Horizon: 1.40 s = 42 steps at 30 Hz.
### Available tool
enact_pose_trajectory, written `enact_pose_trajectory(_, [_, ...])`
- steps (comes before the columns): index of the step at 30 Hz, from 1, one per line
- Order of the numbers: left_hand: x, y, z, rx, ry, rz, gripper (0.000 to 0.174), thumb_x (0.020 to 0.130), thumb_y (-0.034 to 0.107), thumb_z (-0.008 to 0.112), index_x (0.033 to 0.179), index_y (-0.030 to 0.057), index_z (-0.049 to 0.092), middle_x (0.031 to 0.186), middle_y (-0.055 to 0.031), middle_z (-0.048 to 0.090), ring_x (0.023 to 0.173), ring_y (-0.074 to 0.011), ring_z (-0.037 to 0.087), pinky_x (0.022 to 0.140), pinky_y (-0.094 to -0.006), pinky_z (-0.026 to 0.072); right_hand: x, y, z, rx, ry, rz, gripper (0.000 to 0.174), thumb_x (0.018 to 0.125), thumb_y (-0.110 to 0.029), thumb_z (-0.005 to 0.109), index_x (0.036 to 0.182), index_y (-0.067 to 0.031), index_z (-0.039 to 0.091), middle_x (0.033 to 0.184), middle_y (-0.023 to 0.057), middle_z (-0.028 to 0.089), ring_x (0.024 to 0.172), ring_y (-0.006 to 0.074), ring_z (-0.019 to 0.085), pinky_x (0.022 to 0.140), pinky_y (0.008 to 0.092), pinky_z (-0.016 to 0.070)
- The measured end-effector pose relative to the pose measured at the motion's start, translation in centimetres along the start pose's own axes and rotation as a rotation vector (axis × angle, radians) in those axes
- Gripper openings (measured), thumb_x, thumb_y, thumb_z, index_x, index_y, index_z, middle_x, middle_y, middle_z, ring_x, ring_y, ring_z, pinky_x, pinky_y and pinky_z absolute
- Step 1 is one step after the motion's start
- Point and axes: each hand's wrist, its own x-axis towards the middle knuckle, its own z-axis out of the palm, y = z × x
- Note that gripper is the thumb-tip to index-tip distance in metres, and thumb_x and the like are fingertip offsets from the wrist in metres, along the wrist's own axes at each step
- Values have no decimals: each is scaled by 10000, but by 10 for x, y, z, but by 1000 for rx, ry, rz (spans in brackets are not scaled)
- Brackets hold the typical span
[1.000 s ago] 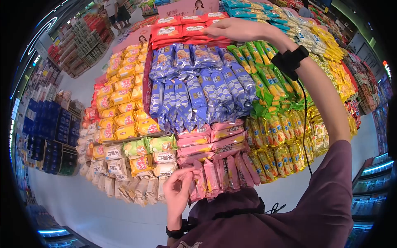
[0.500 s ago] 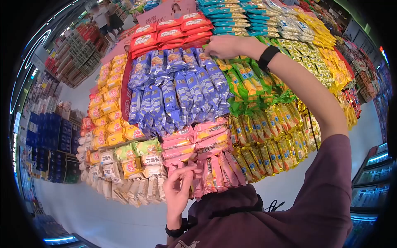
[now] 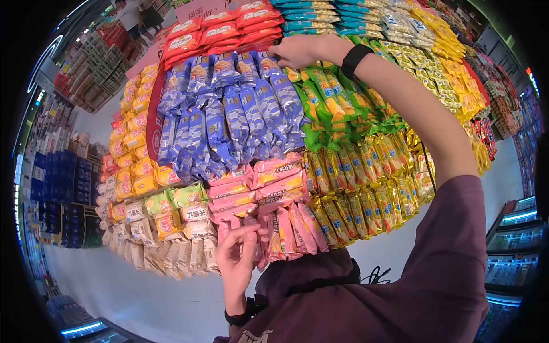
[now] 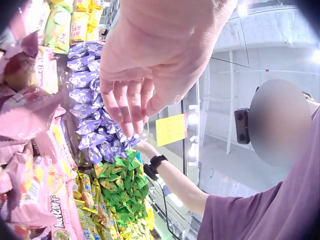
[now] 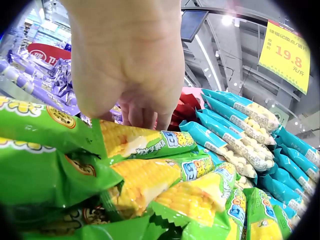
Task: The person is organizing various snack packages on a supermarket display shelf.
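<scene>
My right hand (image 3: 300, 50) reaches down at the back right corner of the purple packets (image 3: 251, 111), close to the red packs (image 3: 220, 33). In the right wrist view its fingers (image 5: 142, 116) drop behind green corn-pattern packets (image 5: 150, 175), which hide the fingertips, so I cannot tell whether they grip anything. My left hand (image 3: 235, 260) hovers by the near edge, in front of the pink packets (image 3: 286, 228), its fingers loosely curled. Nothing shows between those fingers (image 4: 120, 100) in the left wrist view.
Orange packs (image 3: 134, 137) and beige rice-chip packets (image 3: 137, 228) fill the left side. Gold packets (image 3: 366, 206) lie at the front right, teal packets (image 3: 311, 17) behind. A yellow price sign (image 5: 286, 56) hangs above. Other people (image 3: 131, 20) stand at the far left.
My right hand has gone from above the red packs to the back right corner of the purple packets, its fingers now pointing lower. The left hand keeps its pose. The head view has shifted.
</scene>
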Motion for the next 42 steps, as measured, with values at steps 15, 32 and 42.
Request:
enact_pose_trajectory(15, [2,2,0,13,11,-6,172,984,39,535,1089,-48,640,978,-127,692,849,-186,662,794,-316,527,-2,14,-19,203,-33,124,519,1010,-366,402,1418,-48,440,1264,182,608,1153,336,588,1006,434,443])
enact_pose_trajectory(32, [9,5,14,-1,-52,-21,176,982,47,547,1088,-64,634,963,-137,696,837,-183,663,794,-301,513,-30,38,12,93,430,311,529,746,-424,758,985,21,598,798,191,650,810,350,653,721,422,521])
enact_pose_trajectory(42, [6,6,20,-24,-25,-26,175,979,45,551,1092,-56,638,951,-126,698,829,-172,659,799,-299,507,-50,37,-10,416,255,466,494,739,-280,764,1050,48,564,671,116,675,533,200,672,520,322,548])
